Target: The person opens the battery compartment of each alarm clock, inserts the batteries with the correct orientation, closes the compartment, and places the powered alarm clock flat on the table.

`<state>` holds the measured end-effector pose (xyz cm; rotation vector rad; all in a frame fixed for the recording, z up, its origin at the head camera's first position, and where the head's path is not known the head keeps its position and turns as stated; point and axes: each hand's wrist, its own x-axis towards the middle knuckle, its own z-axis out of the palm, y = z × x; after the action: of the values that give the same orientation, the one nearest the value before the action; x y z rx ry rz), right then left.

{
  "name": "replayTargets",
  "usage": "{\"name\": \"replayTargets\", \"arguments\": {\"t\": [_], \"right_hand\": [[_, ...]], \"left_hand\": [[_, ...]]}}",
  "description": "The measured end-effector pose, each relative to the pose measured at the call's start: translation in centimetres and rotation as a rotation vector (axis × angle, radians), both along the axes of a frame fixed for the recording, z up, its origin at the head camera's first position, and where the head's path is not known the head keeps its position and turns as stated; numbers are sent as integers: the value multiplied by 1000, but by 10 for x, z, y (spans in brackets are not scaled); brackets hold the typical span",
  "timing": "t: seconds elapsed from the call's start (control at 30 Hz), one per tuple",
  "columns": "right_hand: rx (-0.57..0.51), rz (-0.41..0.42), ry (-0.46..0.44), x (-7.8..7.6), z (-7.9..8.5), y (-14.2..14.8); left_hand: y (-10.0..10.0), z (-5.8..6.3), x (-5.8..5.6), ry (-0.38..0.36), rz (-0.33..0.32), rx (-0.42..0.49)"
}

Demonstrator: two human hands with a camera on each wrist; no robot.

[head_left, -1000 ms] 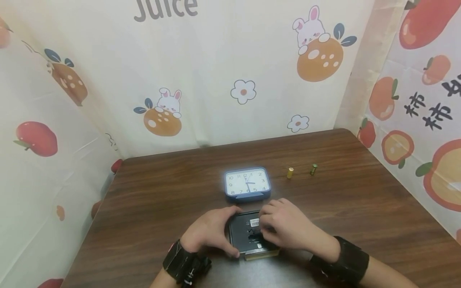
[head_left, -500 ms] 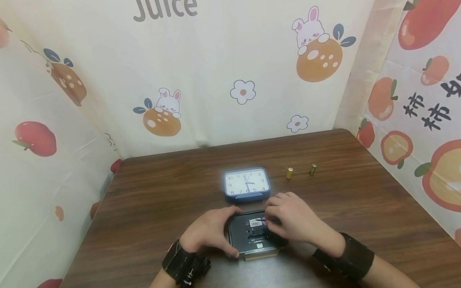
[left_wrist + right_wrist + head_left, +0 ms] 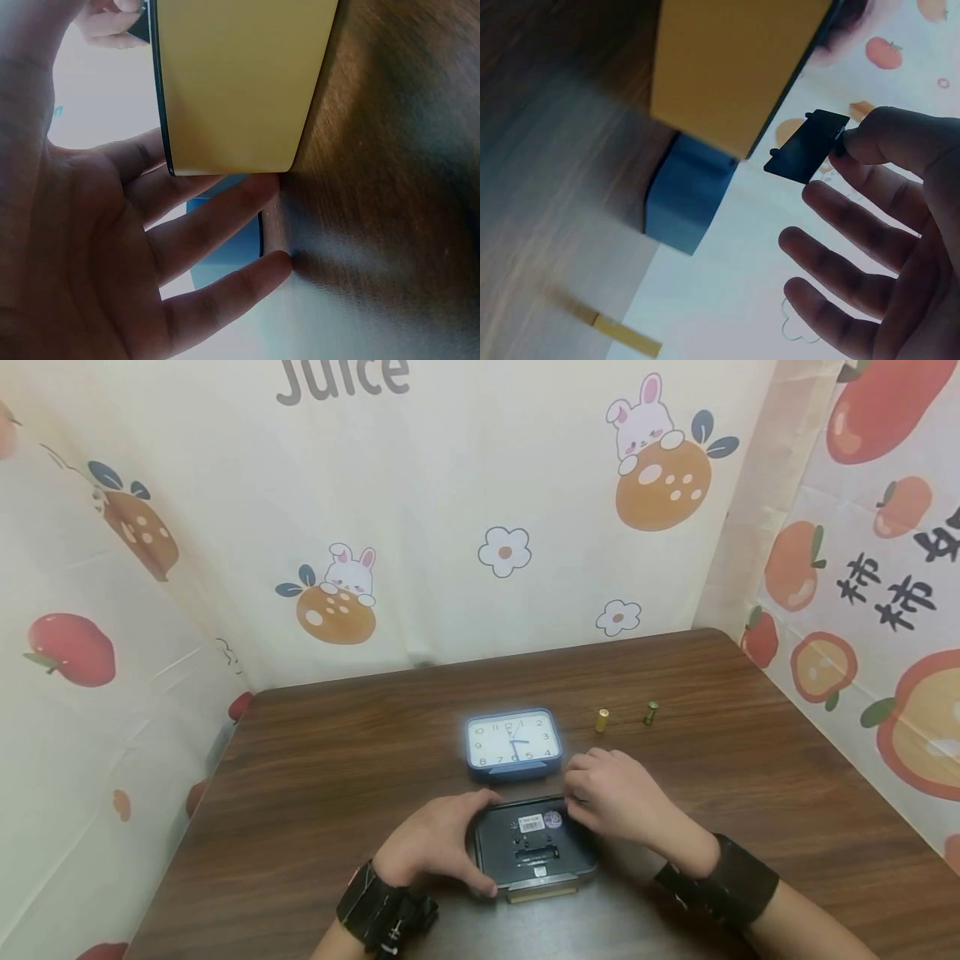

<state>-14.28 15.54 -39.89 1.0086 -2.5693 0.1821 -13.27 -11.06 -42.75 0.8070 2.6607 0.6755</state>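
A yellow-sided alarm clock (image 3: pixel 498 852) lies face down near the table's front, its black back upward. My left hand (image 3: pixel 438 839) grips its left side, thumb at the near edge and fingers at the far edge. In its back the battery compartment (image 3: pixel 537 855) is uncovered and looks dark inside. Over the clock's far right corner is my right hand (image 3: pixel 618 797). Between thumb and forefinger it pinches a small black battery cover (image 3: pixel 810 146), seen in the right wrist view; the other fingers are spread loosely. The clock's yellow side (image 3: pixel 240 90) fills the left wrist view's top.
A blue alarm clock (image 3: pixel 513 743) lies face up just behind the yellow one. To its right a yellow battery (image 3: pixel 602 720) and a green battery (image 3: pixel 651 713) stand on the brown wooden table (image 3: pixel 360 735). A printed curtain (image 3: pixel 435 485) hangs behind.
My right hand has lifted the battery cover off the clock's back and moved to the right and away, revealing the compartment and a round sticker. The left hand keeps its grip.
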Motion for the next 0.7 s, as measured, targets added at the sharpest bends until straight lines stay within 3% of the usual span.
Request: {"name": "replayTargets", "arguments": {"t": [0.23,0.47,0.7], "right_hand": [[15,-81,-49,-11,-3,10],[29,-105,-56,-20,-11,17],[82,-183,-165,-29,-18,25]], "left_hand": [[-1,0,0,4,6,-7],[-1,-1,0,11,0,-6],[-1,-1,0,-4,-1,-6]]}}
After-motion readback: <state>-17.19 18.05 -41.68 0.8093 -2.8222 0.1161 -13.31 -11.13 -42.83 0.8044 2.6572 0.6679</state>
